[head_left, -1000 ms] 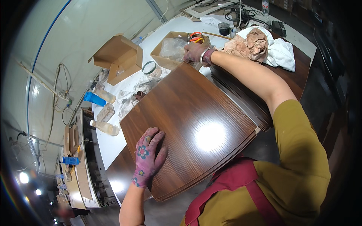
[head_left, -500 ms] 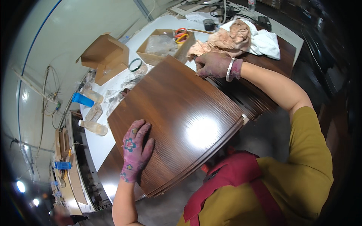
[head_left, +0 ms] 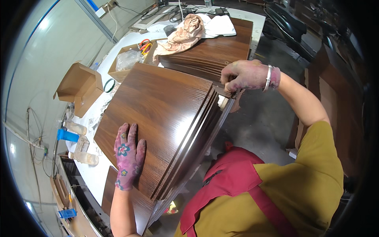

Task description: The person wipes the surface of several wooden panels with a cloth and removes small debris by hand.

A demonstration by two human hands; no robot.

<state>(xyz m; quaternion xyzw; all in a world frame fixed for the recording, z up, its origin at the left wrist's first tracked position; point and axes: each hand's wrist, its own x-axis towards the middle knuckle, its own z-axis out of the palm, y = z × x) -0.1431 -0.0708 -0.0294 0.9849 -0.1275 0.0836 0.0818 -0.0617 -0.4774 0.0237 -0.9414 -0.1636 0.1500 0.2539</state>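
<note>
**Wood-grain panel, dark brown, top of a stack**

Wood-grain panel (head_left: 162,114): glossy, dark brown, with a stepped moulded edge; lies uppermost on a stack of like panels, at the near edge of the white worktable (head_left: 98,118).

Left hand (head_left: 128,154): in a pink flowered glove, palm flat on the panel's near left part, fingers spread, gripping nothing.

Right hand (head_left: 246,75): stained glove, bracelet at the wrist, fingers curled closed over the panel's far right corner.

Second panel stack (head_left: 215,51): just behind, with a crumpled tan cloth (head_left: 183,33) on top.

Open cardboard boxes (head_left: 81,87): on the table, left. Plastic bottles (head_left: 81,144): at the table's left edge.
</note>
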